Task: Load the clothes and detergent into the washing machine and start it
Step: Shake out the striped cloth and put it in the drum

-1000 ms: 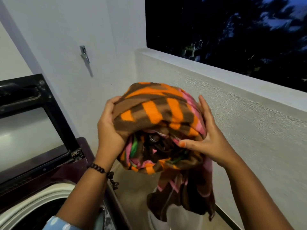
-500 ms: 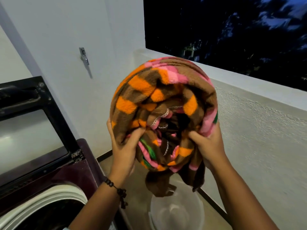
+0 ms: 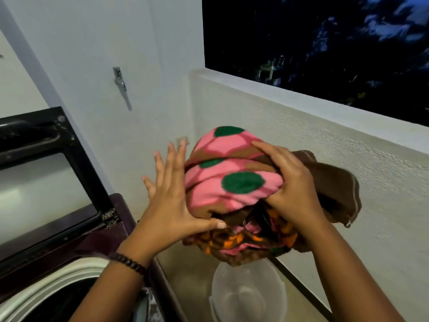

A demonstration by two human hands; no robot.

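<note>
Now right hand grips bundled blanket over bucket; left hand flat against bundle, fingers straight; washing machine open, near left.

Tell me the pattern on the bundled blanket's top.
Pink with green spots and brown bands on the blanket, seen in the head view.

No lettering, label, brand, number or sign could be read anywhere in the head view.
</note>
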